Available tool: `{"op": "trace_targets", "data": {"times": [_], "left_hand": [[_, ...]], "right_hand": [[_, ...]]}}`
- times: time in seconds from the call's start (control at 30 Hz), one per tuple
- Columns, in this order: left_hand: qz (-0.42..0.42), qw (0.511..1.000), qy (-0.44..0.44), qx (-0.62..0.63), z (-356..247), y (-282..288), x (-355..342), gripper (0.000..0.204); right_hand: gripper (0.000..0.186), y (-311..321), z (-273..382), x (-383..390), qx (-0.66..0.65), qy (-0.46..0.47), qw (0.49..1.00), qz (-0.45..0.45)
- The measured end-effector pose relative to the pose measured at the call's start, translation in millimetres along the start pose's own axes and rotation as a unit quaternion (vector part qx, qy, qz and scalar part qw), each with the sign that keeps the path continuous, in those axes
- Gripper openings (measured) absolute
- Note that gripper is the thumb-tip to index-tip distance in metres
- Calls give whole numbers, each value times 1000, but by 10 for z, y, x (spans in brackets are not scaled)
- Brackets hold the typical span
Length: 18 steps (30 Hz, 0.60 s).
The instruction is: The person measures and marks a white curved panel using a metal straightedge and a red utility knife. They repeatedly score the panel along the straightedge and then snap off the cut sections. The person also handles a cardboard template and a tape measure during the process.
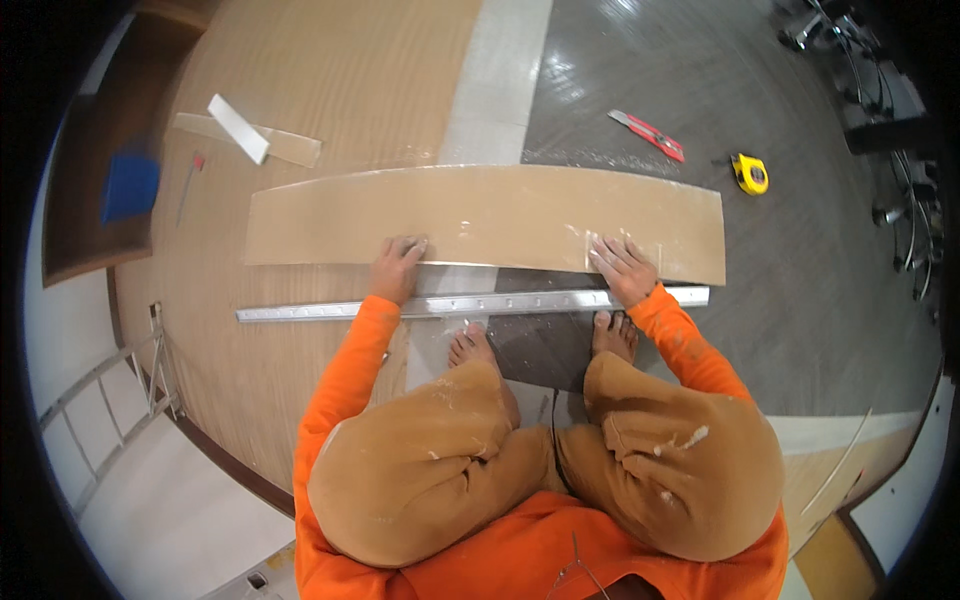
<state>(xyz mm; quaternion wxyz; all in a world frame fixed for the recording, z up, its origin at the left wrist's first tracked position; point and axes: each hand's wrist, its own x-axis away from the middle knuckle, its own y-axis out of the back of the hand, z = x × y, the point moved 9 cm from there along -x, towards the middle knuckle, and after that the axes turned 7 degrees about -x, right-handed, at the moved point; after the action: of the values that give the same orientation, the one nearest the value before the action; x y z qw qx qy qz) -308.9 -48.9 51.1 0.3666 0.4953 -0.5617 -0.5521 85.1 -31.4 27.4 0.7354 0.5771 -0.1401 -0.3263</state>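
A long tan strip of plasterboard (500, 205), dusted with white, lies crosswise in front of me. My left hand (400, 266) is closed at its near edge, left of the middle, fingers bent over the top. Farther right, my right hand (624, 268) rests on the same edge with its fingers stretched out flat over the board. White dust covers the fingers of both. Between the board and my bare feet lies a long silver metal profile (480, 304), roughly parallel to the board; it passes close to both wrists.
Beyond the board's right end are a red utility knife (648, 136) and a yellow tape measure (749, 174). At the far left lie a white offcut (238, 129), a tan strip (290, 147) and a thin red-handled tool (190, 185). Wheeled chair bases (850, 45) stand far right; a metal ladder (110, 390) is left.
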Motion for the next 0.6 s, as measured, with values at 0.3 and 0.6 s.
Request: {"op": "trace_targets", "data": {"times": [0.3,0.6], "left_hand": [[-6,1000,-17,-17,-72,-69,21,46],[-25,1000,-4,-16,-34,-91,5,45]], "right_hand": [[49,-214,2,94,38,24,999,25],[45,-311,-9,96,78,57,995,38]]}}
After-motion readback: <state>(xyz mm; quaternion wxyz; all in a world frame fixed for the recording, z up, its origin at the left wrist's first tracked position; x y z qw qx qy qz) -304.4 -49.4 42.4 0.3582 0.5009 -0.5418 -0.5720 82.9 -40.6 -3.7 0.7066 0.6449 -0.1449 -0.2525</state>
